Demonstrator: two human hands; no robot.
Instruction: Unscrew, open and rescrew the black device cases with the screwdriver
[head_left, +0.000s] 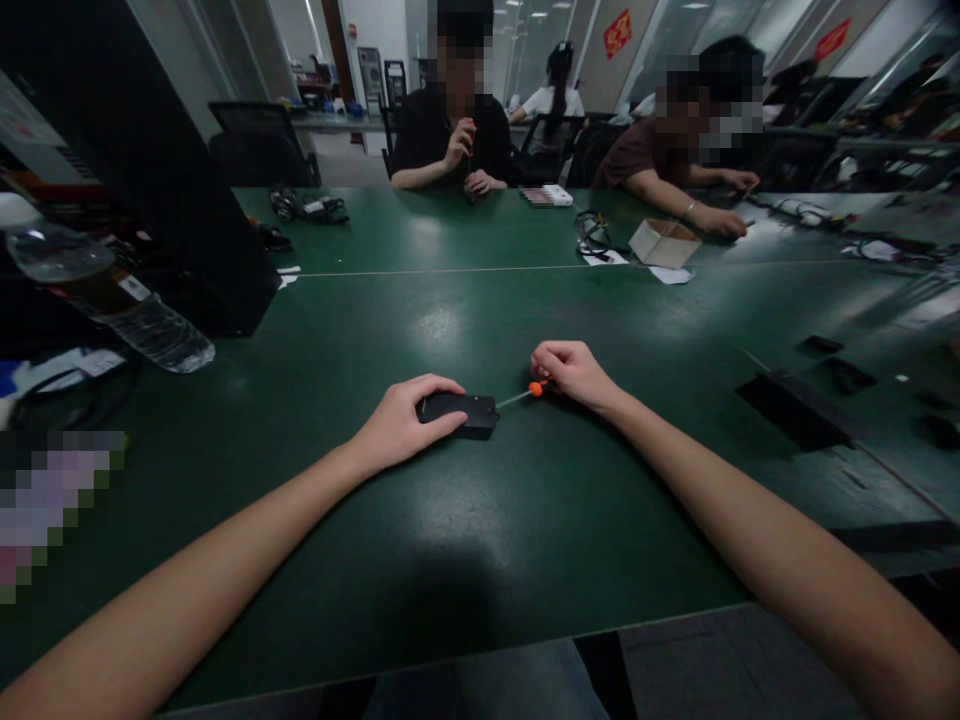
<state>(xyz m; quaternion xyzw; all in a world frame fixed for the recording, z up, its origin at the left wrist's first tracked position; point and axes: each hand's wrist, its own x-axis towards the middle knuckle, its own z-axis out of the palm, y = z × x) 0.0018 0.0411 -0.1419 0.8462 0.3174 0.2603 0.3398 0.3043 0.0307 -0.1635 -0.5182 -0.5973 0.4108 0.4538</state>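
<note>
On the green table, my left hand [409,425] grips a small black rectangular box [477,416] from its left end, thumb along the near side and fingers over the far side. My right hand [568,370] is closed around the handle of a screwdriver [535,389], which has an orange collar and a thin metal shaft. The shaft points left, and its tip meets or nearly meets the box's right end; I cannot tell whether it sits in a screw. Most of the handle is hidden by my fingers.
A plastic bottle [127,290] and a black panel [172,160] stand at left. Black parts [795,408] lie at right. Across the table are a small open box [664,243], cables [307,206] and two people, one [454,150] holding an orange-handled tool.
</note>
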